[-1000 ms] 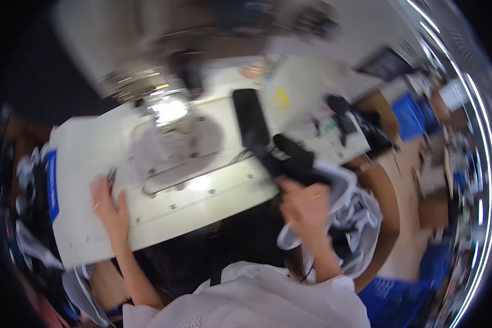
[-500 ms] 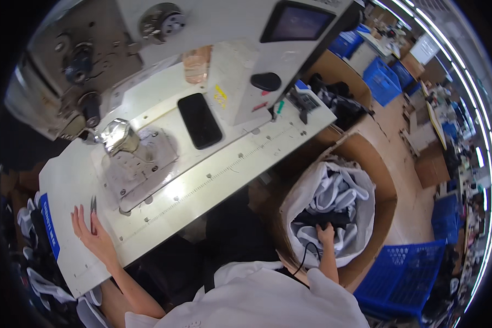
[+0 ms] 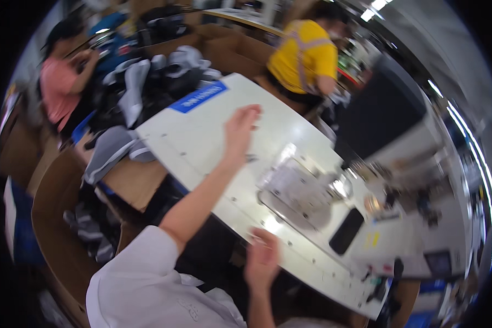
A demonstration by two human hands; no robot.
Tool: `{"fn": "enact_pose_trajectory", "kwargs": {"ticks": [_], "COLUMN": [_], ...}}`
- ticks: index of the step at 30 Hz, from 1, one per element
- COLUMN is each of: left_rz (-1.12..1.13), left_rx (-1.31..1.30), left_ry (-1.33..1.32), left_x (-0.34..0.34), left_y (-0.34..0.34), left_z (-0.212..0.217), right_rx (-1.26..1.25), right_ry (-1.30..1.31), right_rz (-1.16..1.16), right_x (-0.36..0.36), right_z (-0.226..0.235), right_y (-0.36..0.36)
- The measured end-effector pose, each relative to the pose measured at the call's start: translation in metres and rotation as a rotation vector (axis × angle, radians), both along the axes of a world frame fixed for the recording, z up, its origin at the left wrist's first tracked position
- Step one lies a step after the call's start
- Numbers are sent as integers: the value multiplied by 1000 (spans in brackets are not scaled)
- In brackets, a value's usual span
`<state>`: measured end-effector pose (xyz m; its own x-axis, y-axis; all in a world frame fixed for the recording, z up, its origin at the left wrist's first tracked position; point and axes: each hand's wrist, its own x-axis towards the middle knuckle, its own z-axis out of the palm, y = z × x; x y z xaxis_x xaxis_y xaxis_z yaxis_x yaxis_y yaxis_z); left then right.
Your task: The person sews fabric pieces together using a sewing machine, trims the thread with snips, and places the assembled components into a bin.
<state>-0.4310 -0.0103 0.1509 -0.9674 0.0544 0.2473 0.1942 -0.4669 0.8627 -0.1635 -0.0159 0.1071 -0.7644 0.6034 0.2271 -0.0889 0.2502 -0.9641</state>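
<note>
My left hand (image 3: 239, 135) reaches over the white machine table (image 3: 188, 145), its fingers close together and smeared by motion. A small dark piece (image 3: 251, 158) shows by its wrist; I cannot tell whether it lies on the table or is held. Lower down, at the table's front edge, my right hand (image 3: 263, 258) is raised with bent fingers, also blurred. Whether either hand holds something small does not show. To the right of both hands is the metal work plate (image 3: 298, 191) of a sewing machine (image 3: 421, 202). A black phone (image 3: 346, 231) rests beside the plate.
Grey and black fabric pieces (image 3: 134, 82) are heaped beyond the table's left end. An open cardboard box (image 3: 57, 205) stands at the left, near a grey piece (image 3: 112, 150) on cardboard. One person in pink (image 3: 65, 87) and another in yellow (image 3: 306, 57) are on the far side.
The view has swung left. My right hand has come out of the lined box of white and grey pieces to the table edge. My left hand reaches farther over the table.
</note>
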Motion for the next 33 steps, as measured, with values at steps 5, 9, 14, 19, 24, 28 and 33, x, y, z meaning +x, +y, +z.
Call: {"fn": "enact_pose_trajectory", "kwargs": {"ticks": [5, 9, 14, 19, 24, 28, 33], "left_rz": [-197, -139, -149, -75, 10, 226, 974], "left_rx": [358, 466, 619, 625, 650, 425, -310], "left_ry": [-403, -520, -583, -592, -521, -280, 137], "left_x": [-37, -62, -65, -80, -75, -79, -83], "left_y": [13, 0, -5, -39, -71, -133, -289], "left_z": [5, 5, 3, -14, -21, -42, -89], "right_rx": [-448, -426, -528, -489, -644, -457, -593], "right_ry": [245, 196, 133, -3, -7, -253, -244], "right_rz": [200, 179, 148, 257, 273, 620, 698], "right_x": [-63, -52, -64, -55, -63, -34, -25], "right_z": [-45, -52, -57, -61, -58, -52, -48], "right_y": [-93, -116, -99, -111, -117, -129, -118]}}
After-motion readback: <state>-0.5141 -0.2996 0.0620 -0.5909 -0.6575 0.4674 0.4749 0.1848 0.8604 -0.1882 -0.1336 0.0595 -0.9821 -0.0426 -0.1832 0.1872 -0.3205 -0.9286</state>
